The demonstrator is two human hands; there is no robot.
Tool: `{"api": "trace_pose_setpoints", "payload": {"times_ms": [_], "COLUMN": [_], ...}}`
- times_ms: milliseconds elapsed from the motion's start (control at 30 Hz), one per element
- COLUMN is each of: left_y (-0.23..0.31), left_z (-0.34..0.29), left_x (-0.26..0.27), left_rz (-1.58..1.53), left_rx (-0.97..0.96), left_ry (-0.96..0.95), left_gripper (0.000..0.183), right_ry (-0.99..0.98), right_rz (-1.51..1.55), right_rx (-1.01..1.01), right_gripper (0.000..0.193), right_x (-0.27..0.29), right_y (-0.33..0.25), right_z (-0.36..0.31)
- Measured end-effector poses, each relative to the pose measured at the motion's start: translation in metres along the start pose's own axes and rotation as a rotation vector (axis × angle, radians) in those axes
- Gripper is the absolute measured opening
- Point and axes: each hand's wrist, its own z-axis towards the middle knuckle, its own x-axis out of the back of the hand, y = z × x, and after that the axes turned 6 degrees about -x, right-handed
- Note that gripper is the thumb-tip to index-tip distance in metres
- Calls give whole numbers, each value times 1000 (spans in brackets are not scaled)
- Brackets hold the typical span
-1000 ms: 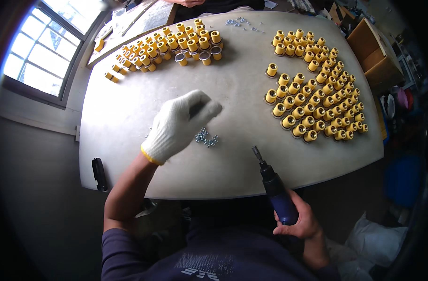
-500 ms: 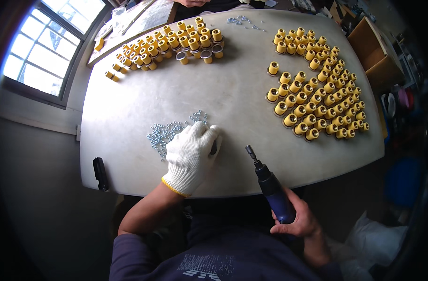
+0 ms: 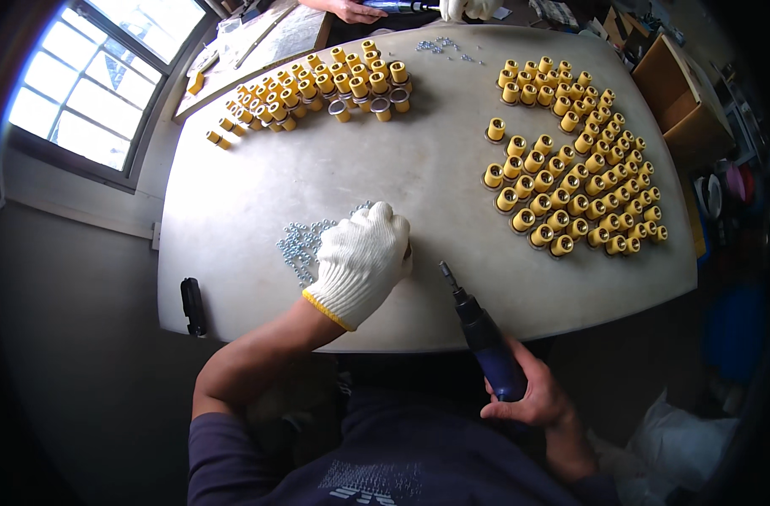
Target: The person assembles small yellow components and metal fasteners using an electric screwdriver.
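Note:
My left hand (image 3: 361, 257), in a white knit glove with a yellow cuff, lies palm down on the pale table (image 3: 402, 169), its fingers curled over the right edge of a scatter of small silver nuts (image 3: 299, 243). What is under the palm is hidden. My right hand (image 3: 533, 395), bare, grips a blue powered screwdriver (image 3: 484, 336) at the table's near edge, its dark bit pointing up and left toward the gloved hand. Several yellow cylindrical fittings (image 3: 570, 160) stand in rows at the right.
A second group of yellow fittings (image 3: 317, 88) sits at the far left, with a few loose nuts (image 3: 442, 46) beyond. Another person's hands (image 3: 351, 8) work at the far edge. A cardboard box (image 3: 676, 93) stands at the right, a black object (image 3: 193, 305) at the left edge, a window (image 3: 90, 76) beyond.
My left hand came down from above the table toward me and settled on the nut pile, spreading the nuts leftward. The right hand with the screwdriver barely moved.

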Motion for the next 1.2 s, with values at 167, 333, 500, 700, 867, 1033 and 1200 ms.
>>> {"api": "trace_pose_setpoints", "payload": {"times_ms": [167,333,500,700,867,1033,1200], "left_y": [0,27,24,16,17,6,-6], "left_z": [-6,-39,-56,-63,-57,-48,-37], "left_x": [21,20,17,19,23,24,24], "left_rz": [-346,-1674,-1725,-1684,-1426,-1512,-1492], "left_rx": [-1,350,297,211,182,200,181], "left_ry": [89,473,482,460,459,378,295], "left_gripper": [8,7,14,19,25,24,22], "right_ry": [28,73,60,58,122,144,167], "right_rz": [-17,-184,-257,-296,-375,-398,-427], "right_rx": [15,92,126,140,273,271,338], "right_gripper": [115,116,115,113,119,109,109], "right_x": [-9,-19,-26,-30,-28,-25,-22], "right_y": [-1,-12,-25,-27,-24,-25,-27], "right_z": [6,10,11,7,14,25,32]}}
